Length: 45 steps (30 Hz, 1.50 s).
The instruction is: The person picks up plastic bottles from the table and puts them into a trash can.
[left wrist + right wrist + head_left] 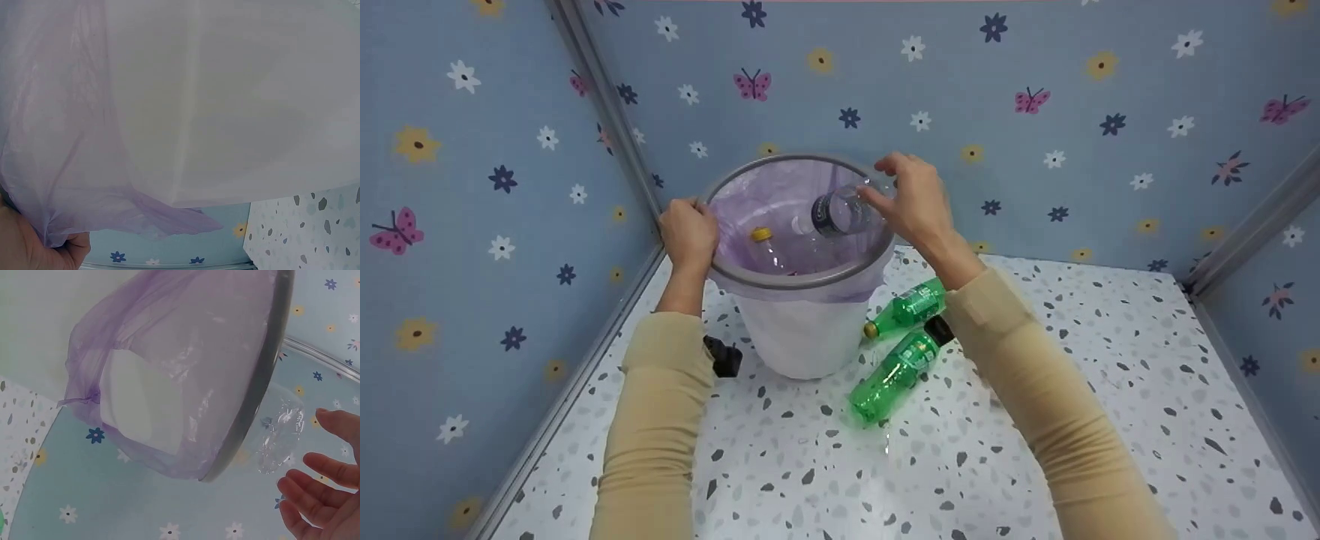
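So the white bin [802, 337] stood near the far left corner of the speckled surface [825, 480], and the left hand [690, 232] was pinching the purple liner [776, 195] at the left of the rim. Right hand [919, 199] had its fingers spread at the rim's right side, clear bottle [844, 211] tilted just beside them over the bin's mouth; couldn't tell if they touched. A yellow-capped bottle [769, 251] sat inside. Right of the bin lay two green bottles [894, 379], one nearer the surface's far edge.
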Each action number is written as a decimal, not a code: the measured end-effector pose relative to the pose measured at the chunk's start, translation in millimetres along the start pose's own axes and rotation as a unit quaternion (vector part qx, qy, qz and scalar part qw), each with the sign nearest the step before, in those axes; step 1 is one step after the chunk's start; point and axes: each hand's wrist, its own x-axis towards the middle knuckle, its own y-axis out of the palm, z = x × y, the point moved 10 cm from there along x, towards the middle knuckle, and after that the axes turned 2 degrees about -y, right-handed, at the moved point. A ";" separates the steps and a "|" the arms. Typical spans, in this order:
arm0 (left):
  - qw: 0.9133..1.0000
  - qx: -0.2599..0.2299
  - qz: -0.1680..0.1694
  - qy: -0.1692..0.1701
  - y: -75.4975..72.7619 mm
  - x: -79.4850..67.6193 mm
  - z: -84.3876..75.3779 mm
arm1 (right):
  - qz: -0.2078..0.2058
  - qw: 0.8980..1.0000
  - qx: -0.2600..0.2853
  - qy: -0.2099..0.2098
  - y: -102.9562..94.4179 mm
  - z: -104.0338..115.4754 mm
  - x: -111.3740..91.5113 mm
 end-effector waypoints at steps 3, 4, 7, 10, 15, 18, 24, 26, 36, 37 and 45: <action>1.000 0.004 0.001 -0.003 0.4 0.3 1.4 | -0.012 1.000 0.017 -0.008 -4.9 -3.9 -4.8; 1.000 0.004 0.001 -0.004 0.2 0.3 1.6 | -0.016 0.999 0.029 -0.007 -6.4 -5.7 -6.6; 1.000 0.005 -0.001 -0.004 -0.5 0.2 2.1 | -0.027 0.998 0.051 -0.009 -11.4 -10.1 -12.1; 1.000 0.004 -0.001 -0.002 -1.4 -0.1 1.8 | -0.037 0.997 0.068 -0.009 -15.7 -14.6 -18.0; 1.000 0.004 0.006 -0.002 -1.7 -0.3 1.2 | -0.046 0.996 0.081 -0.008 -19.1 -24.4 -28.9; 1.000 0.001 0.008 -0.001 -1.6 -0.7 0.9 | -0.053 0.995 0.085 -0.013 -21.1 -30.7 -36.9; 1.000 -0.002 0.008 -0.001 -1.4 -0.9 -0.1 | -0.060 0.995 0.080 -0.012 -21.5 -48.1 -52.1; 1.000 -0.002 0.005 0.000 -1.9 -1.3 -0.7 | -0.062 0.995 0.076 -0.013 -20.6 -54.0 -56.0; 1.000 -0.005 -0.018 0.021 -3.2 -1.4 -3.0 | -0.072 0.996 0.058 0.006 -12.0 -89.1 -76.4; 1.000 -0.005 -0.017 0.021 -2.8 -1.4 -3.0 | -0.071 0.996 0.057 0.010 -11.2 -93.5 -79.0; 1.000 -0.006 -0.014 0.021 -2.6 -1.3 -3.1 | -0.076 0.995 0.054 0.039 -3.8 -130.4 -100.8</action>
